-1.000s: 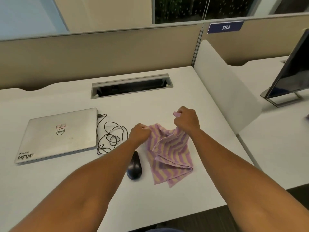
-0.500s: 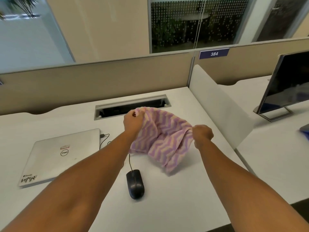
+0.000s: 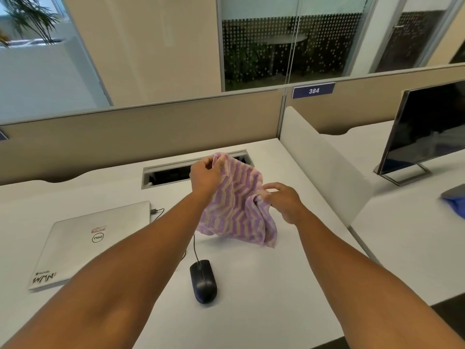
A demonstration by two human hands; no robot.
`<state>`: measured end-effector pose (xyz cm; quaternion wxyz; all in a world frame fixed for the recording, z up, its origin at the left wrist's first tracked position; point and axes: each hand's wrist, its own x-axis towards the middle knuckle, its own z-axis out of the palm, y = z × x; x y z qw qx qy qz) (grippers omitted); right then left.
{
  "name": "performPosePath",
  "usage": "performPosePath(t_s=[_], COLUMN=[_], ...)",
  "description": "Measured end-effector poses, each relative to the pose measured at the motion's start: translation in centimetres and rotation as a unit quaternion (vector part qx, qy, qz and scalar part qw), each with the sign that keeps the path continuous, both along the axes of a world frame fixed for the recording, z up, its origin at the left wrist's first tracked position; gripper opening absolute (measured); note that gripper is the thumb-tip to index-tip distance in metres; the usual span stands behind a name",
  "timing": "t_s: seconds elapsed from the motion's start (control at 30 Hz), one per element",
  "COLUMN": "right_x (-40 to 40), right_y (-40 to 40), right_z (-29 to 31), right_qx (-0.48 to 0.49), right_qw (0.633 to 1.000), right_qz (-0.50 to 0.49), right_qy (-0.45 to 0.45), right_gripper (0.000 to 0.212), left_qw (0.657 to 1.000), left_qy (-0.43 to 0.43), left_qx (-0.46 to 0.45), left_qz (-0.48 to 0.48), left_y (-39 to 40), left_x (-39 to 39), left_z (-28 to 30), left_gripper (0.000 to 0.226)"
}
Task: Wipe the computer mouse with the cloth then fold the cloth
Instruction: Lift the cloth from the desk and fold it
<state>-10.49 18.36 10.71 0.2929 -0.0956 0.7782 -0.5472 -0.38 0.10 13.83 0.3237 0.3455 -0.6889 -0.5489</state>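
Head view: L hand pinches the upper corner of the purple-and-cream striped cloth, raised above the white desk. R hand grips the cloth's right edge w/ thumb and fingertips; other fingers loosely spread. Black wired mouse lies on desk below the cloth, apart from both hands. Closed Dell laptop lies left of L forearm.

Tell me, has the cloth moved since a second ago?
Yes. The cloth lay crumpled on the desk beside the mouse; now both hands hold it in the air, up toward the cable slot.
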Motion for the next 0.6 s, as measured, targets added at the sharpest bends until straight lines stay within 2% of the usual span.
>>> performPosePath(t_s=[0.17, 0.27, 0.33, 0.47, 0.6], right_x=[0.8, 1.4, 1.5, 1.3, 1.1], right_y=[0.3, 0.2, 0.0, -0.6, -1.1], right_z=[0.3, 0.5, 0.6, 1.0, 2.0], right_qx=[0.068, 0.071, 0.082, 0.171, 0.192], right_qw=[0.989, 0.978, 0.971, 0.936, 0.935], right_qz=[0.064, 0.102, 0.121, 0.177, 0.136], right_qy=[0.117, 0.170, 0.189, 0.252, 0.265], right_gripper=[0.031, 0.031, 0.030, 0.028, 0.024], left_qw=[1.000, 0.999, 0.999, 0.999, 0.998], left_qy=[0.021, 0.036, 0.043, 0.048, 0.060], left_qx=[0.005, 0.005, 0.006, 0.006, 0.001], left_qz=[-0.001, -0.002, -0.004, -0.008, -0.013], left_y=[-0.1, 0.0, -0.1, -0.2, -0.3], left_x=[0.0, 0.0, -0.1, -0.2, -0.2], left_z=[1.0, 1.5, 1.8, 2.5, 3.2], left_gripper=[0.009, 0.023, 0.025, 0.022, 0.023])
